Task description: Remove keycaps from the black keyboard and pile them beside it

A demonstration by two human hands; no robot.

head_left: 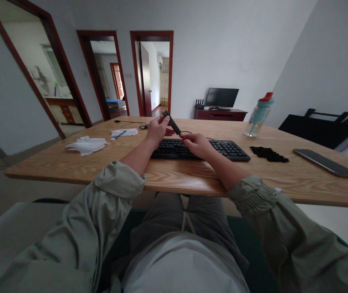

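Note:
My left hand (158, 129) is closed around a slim black stick-like thing (172, 123), tilted with its upper end to the left; I cannot make out its exact kind. At the lower end of the stick, the fingers of my right hand (197, 144) are pinched together, touching it or something small there. Below both hands a black keyboard (233, 149) lies on the table, partly hidden by my right hand and forearm. To its right sits a flat patch of small black pieces (268, 154), which look like loose keycaps.
On the wooden table (186, 177), crumpled white tissue (87, 145) and a blue-handled brush-like tool (119, 134) on another tissue (131, 132) lie left. A black cable (144, 126) is coiled behind. A water bottle (258, 116) and a phone (327, 162) are right.

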